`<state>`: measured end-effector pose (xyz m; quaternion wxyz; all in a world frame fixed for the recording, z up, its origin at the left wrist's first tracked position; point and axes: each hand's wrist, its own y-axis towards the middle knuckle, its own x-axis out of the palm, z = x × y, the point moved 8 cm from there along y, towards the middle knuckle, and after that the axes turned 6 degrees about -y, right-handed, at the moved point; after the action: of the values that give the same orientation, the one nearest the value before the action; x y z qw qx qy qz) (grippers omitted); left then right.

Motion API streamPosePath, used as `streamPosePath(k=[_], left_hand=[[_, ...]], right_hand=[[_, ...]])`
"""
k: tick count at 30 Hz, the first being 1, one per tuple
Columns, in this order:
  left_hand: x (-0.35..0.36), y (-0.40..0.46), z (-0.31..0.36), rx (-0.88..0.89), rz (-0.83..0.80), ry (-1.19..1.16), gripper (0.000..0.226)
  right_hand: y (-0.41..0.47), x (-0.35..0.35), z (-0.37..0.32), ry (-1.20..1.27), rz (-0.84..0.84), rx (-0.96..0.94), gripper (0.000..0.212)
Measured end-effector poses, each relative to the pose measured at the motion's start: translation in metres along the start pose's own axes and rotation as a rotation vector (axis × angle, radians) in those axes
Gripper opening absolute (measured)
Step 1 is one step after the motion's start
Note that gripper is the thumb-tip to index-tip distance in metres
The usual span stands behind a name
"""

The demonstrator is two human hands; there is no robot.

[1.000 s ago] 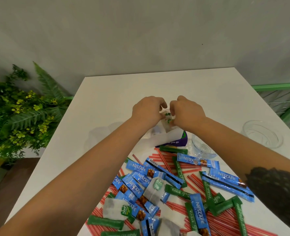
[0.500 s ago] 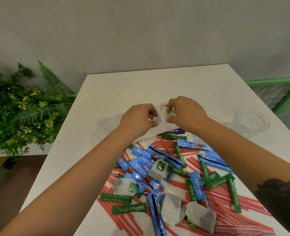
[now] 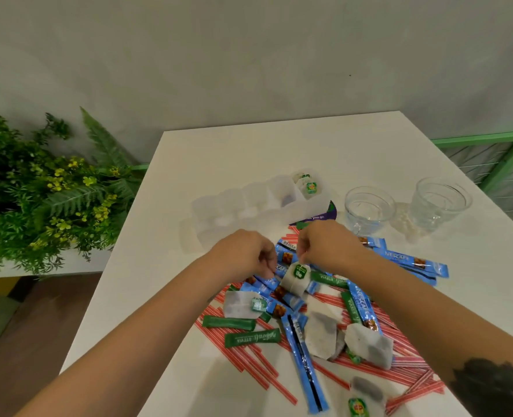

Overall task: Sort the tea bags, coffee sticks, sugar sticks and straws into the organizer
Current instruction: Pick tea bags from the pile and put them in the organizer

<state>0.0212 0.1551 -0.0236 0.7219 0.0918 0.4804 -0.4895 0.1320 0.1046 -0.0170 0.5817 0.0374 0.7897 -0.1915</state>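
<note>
A translucent white organizer (image 3: pixel 234 206) with a row of compartments lies on the white table (image 3: pixel 279 152); its right-end compartment holds tea bags (image 3: pixel 307 185). In front of it is a mixed pile: blue coffee sticks (image 3: pixel 411 261), green sugar sticks (image 3: pixel 252 338), red-striped straws (image 3: pixel 249 361) and loose tea bags (image 3: pixel 321 335). My right hand (image 3: pixel 329 248) hovers over the pile, fingertips pinched at the top of a tea bag with a green tag (image 3: pixel 295 281). My left hand (image 3: pixel 243 255) is beside it, fingers curled, nothing visible in them.
Two clear glass cups (image 3: pixel 369 209) (image 3: pixel 440 203) stand right of the organizer, a purple card (image 3: pixel 318 217) between it and the pile. A leafy plant (image 3: pixel 47 194) sits beyond the table's left edge, a green rail (image 3: pixel 490 139) on the right.
Both hands drew back from the organizer's right-end compartment to the pile, leaving a tea bag there. My right hand now pinches another tea bag. The camera tilted, showing the organizer.
</note>
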Motion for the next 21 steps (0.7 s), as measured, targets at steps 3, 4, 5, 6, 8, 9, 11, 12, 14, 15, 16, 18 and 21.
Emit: streamPosePath(k=[3,4,5,6,8,9,11,12,14,15,16,18,21], left_hand=[[0.012,-0.008,-0.006,-0.003,-0.083,0.052,0.013],[0.015,-0.011,-0.007,-0.009,-0.104,0.063,0.016],[0.018,-0.014,-0.009,-0.011,-0.123,0.071,0.021],[0.021,-0.017,-0.01,-0.012,-0.137,0.08,0.025],[0.024,-0.021,-0.012,-0.007,-0.149,0.113,0.03],[0.026,-0.022,-0.012,0.001,-0.148,0.137,0.031],[0.026,-0.024,-0.012,0.016,-0.125,0.177,0.031],[0.026,-0.025,-0.012,0.022,-0.107,0.189,0.031],[0.026,-0.027,-0.012,0.028,-0.086,0.199,0.029],[0.026,-0.027,-0.012,0.031,-0.082,0.197,0.027],[0.026,-0.027,-0.012,0.034,-0.082,0.191,0.026],[0.026,-0.028,-0.012,0.032,-0.087,0.178,0.024],[0.024,-0.028,-0.013,0.028,-0.108,0.164,0.021]], right_hand=[[-0.005,0.012,-0.004,-0.044,-0.026,0.031,0.016],[-0.006,0.015,-0.004,-0.058,-0.036,0.051,0.022],[-0.007,0.018,-0.004,-0.072,-0.047,0.069,0.027],[-0.008,0.02,-0.004,-0.084,-0.06,0.084,0.031],[-0.009,0.024,-0.005,-0.104,-0.077,0.103,0.033],[-0.01,0.025,-0.005,-0.11,-0.076,0.111,0.033],[-0.011,0.025,-0.005,-0.114,-0.067,0.131,0.033],[-0.012,0.025,-0.006,-0.114,-0.063,0.139,0.034],[-0.012,0.026,-0.006,-0.114,-0.065,0.149,0.036],[-0.012,0.026,-0.006,-0.116,-0.065,0.155,0.036],[-0.013,0.026,-0.006,-0.12,-0.065,0.162,0.036],[-0.013,0.026,-0.006,-0.125,-0.062,0.175,0.034],[-0.013,0.027,-0.005,-0.095,-0.071,0.181,0.032]])
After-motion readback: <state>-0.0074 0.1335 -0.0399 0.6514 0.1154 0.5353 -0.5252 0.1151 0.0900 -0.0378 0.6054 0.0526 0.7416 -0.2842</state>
